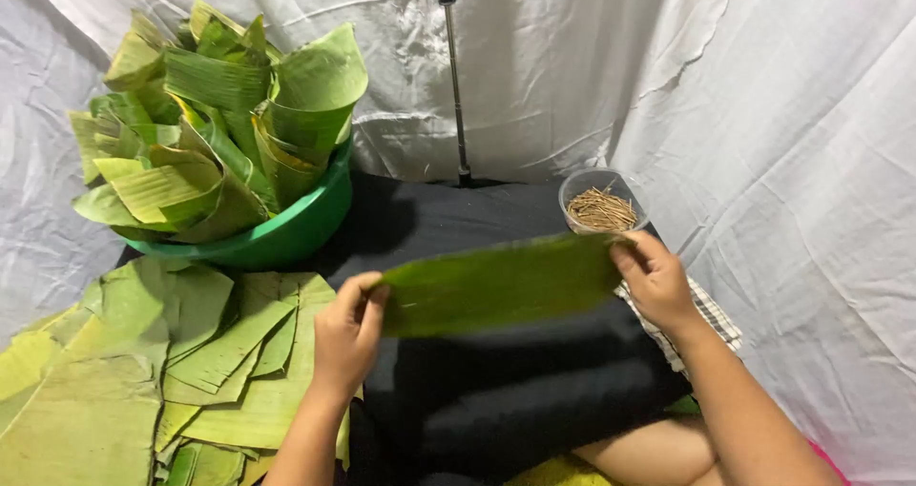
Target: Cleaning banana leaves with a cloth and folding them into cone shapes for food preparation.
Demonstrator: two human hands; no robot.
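Banana leaf strip held in the air above the black cloth, long axis running left to right, right end tilted slightly up. Landmark: the strip.

Left hand at the strip's left end, fingers curled over the top edge, thumb behind, pinching the leaf. Right hand at the right end, fingers folded over the edge, pinching it too. Each hand grips its own end; neither reaches toward the middle, which sags free between them.

Behind the strip's right end, just past the right hand: small clear cup of thin brown sticks. Behind and left of the strip: green basin piled with folded leaf cones. Left of and below the strip: stack of flat cut leaves on the floor. Checked cloth under the right wrist. Tripod pole upright behind, against white sheeting.
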